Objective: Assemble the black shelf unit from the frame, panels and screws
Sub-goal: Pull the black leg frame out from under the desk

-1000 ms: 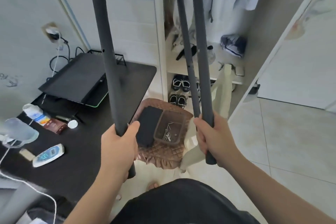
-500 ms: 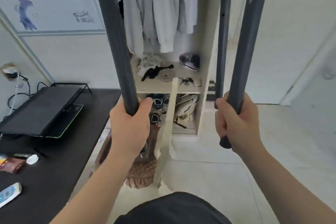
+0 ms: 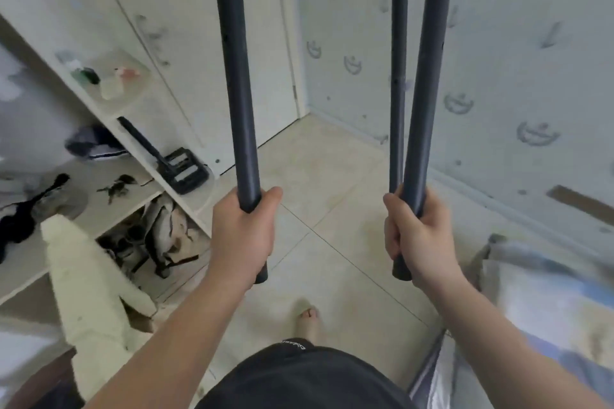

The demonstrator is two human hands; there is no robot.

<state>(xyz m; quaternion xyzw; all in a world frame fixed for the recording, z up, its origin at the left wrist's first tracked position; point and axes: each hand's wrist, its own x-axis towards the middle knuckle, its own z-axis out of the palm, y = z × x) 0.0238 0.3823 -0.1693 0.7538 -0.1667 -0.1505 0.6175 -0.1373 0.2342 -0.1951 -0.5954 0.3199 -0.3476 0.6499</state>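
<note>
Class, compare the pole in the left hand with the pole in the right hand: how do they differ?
The left pole leans top-left; the right pole leans top-right. A third pole runs close beside the right pole; none beside the left pole. The left pole's end is mostly hidden behind the left hand; the right pole's end shows beside the right hand. Both are dark, round and gripped near the lower end.

Pale beige floor tiles (image 3: pixel 332 173) are laid centrally; white open shelving (image 3: pixel 133 116) is set at 9 o'clock, patterned pale wallpaper (image 3: pixel 505 43) at 2 o'clock.
</note>
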